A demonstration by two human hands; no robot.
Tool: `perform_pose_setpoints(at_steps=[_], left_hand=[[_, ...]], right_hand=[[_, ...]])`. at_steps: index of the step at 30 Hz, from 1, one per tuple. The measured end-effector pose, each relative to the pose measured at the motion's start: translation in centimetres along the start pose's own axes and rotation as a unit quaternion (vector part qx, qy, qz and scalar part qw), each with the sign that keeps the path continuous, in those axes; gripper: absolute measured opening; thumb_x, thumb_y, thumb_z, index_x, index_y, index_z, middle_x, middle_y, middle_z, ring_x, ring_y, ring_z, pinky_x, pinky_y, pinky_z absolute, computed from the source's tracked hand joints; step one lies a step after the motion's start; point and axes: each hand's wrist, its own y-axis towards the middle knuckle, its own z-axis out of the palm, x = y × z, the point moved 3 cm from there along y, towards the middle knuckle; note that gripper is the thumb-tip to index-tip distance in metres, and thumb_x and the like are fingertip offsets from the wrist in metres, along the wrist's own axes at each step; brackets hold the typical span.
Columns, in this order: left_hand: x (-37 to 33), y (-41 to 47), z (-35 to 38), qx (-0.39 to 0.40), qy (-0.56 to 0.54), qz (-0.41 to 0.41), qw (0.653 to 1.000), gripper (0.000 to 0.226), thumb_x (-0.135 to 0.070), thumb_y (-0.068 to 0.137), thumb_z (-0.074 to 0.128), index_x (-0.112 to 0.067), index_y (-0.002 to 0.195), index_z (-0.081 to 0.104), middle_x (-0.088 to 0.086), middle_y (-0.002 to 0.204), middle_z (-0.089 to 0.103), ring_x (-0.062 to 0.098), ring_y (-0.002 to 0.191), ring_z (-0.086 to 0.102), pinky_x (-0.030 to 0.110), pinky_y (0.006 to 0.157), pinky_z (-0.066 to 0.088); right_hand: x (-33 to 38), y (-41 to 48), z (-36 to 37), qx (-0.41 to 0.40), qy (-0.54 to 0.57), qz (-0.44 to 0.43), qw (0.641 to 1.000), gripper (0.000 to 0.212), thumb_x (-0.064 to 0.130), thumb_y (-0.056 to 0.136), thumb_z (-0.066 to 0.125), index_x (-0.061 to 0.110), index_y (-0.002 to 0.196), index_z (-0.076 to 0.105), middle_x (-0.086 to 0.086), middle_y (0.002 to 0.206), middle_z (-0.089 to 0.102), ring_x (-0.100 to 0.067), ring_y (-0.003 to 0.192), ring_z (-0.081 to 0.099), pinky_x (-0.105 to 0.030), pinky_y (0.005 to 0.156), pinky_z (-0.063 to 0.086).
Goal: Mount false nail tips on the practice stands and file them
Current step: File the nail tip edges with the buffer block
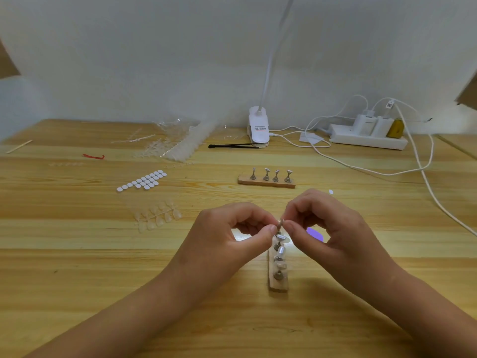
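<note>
The left grip (232,236) and right grip (331,228) were both pinched narrow on a tiny pale piece (280,224) atop the far peg of the short wooden practice stand with metal pegs (278,286). It was mostly covered, so I could not tell nail tip from peg head. A purple object (315,233) sat half hidden behind the right grip.

A nail-craft desk: wooden tabletop (77,254) against a white wall, with clip lamp (259,126) and power strip (366,139).
</note>
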Motion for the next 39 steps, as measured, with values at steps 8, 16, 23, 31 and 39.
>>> perform_pose_setpoints(at_steps=[8, 16, 23, 31, 39], left_hand=[[-0.19, 0.10, -0.02, 0.003, 0.011, 0.031, 0.999, 0.012, -0.022, 0.086, 0.075, -0.024, 0.098, 0.076, -0.011, 0.087, 0.073, 0.008, 0.087, 0.065, 0.015, 0.078, 0.048], [0.02, 0.43, -0.31, 0.002, 0.028, 0.042, 0.999, 0.023, -0.039, 0.082, 0.066, -0.026, 0.098, 0.077, -0.018, 0.087, 0.072, 0.004, 0.085, 0.066, 0.013, 0.076, 0.048], [0.13, 0.42, -0.38, -0.018, 0.040, 0.069, 0.997, 0.022, -0.037, 0.083, 0.067, -0.021, 0.092, 0.077, -0.014, 0.081, 0.072, 0.007, 0.079, 0.066, 0.015, 0.073, 0.049], [-0.24, 0.11, -0.25, -0.019, 0.118, 0.137, 0.983, 0.025, -0.042, 0.085, 0.065, -0.020, 0.089, 0.075, -0.017, 0.077, 0.065, 0.001, 0.075, 0.061, 0.012, 0.071, 0.045], [-0.23, 0.03, -0.04, -0.021, 0.154, 0.170, 0.973, 0.028, -0.043, 0.086, 0.065, -0.015, 0.085, 0.073, -0.012, 0.076, 0.065, 0.002, 0.074, 0.058, 0.018, 0.070, 0.048]], right_hand=[[-0.58, -0.12, 0.42, 0.018, 0.097, 0.106, 0.989, 0.008, 0.026, 0.087, 0.056, 0.019, 0.083, 0.056, 0.019, 0.072, 0.056, -0.001, 0.065, 0.050, -0.011, 0.061, 0.039], [-0.39, 0.12, 0.44, 0.011, 0.211, 0.148, 0.966, 0.018, 0.030, 0.081, 0.060, 0.014, 0.087, 0.064, 0.015, 0.069, 0.062, 0.001, 0.064, 0.056, -0.013, 0.061, 0.046], [-0.53, -0.05, -0.14, -0.019, 0.061, 0.072, 0.995, 0.013, 0.007, 0.087, 0.069, 0.020, 0.087, 0.066, 0.010, 0.083, 0.065, -0.014, 0.075, 0.063, -0.021, 0.069, 0.051], [-0.03, -0.03, -0.18, -0.013, -0.015, 0.000, 1.000, 0.010, 0.003, 0.082, 0.062, 0.012, 0.080, 0.065, 0.010, 0.078, 0.061, -0.016, 0.071, 0.057, -0.024, 0.066, 0.047], [0.26, -0.01, -0.33, 0.005, -0.040, -0.025, 0.999, 0.004, 0.008, 0.082, 0.063, 0.011, 0.078, 0.065, 0.007, 0.075, 0.059, -0.013, 0.070, 0.055, -0.026, 0.064, 0.046]])
